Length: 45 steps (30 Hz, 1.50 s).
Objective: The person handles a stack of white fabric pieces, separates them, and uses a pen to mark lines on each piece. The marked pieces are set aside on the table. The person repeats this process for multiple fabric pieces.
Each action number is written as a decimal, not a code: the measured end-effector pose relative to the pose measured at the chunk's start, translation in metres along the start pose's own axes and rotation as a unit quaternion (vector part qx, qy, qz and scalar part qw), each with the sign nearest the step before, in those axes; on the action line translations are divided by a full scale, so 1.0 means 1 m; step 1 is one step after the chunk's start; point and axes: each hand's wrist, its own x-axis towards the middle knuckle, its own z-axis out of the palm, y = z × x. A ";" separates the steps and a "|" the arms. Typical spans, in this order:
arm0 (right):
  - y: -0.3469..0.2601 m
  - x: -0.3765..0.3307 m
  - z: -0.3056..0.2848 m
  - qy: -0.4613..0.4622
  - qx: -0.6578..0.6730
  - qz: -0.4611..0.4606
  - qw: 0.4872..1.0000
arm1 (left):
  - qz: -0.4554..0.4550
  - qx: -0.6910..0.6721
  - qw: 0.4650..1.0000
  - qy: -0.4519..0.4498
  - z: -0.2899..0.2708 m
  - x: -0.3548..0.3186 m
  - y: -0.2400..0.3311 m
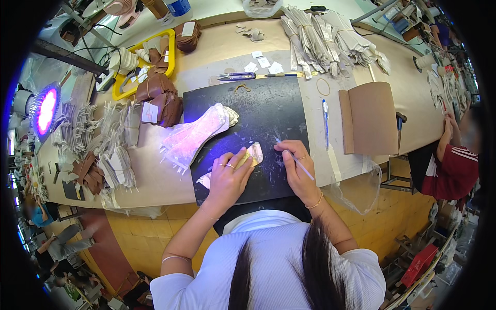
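Note:
My left hand (229, 175) presses flat on a pale cut piece (253, 153) that lies on a black mat (268, 111). My right hand (295, 165) holds a thin white pen (301, 167) like a pencil, its tip near the piece's right edge. A stack of whitish cut pieces (194, 135) lies on the mat's left side, lit purple by a lamp.
A purple-lit lamp (45, 110) stands at the far left. Brown pieces (160, 98), a yellow tray (135, 67), scissors (236, 76), a blue pen (325, 116), a brown folder (372, 118) and bundles of pale strips (330, 36) surround the mat. Another person in red (454, 165) sits at the right.

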 end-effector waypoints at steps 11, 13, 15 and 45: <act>-0.020 0.002 0.022 -0.051 -0.145 -0.101 0.983 | 0.003 0.019 1.000 -0.011 0.003 -0.001 0.003; -0.023 0.003 0.025 -0.054 -0.166 -0.106 0.979 | 0.005 0.019 1.000 -0.012 0.003 -0.002 0.003; -0.025 0.004 0.027 -0.051 -0.180 -0.108 0.976 | 0.002 0.018 1.000 -0.019 0.002 -0.003 0.003; -0.173 0.047 -0.130 0.328 0.030 -0.610 0.721 | -0.129 -0.123 0.973 -0.150 -0.025 0.031 0.011</act>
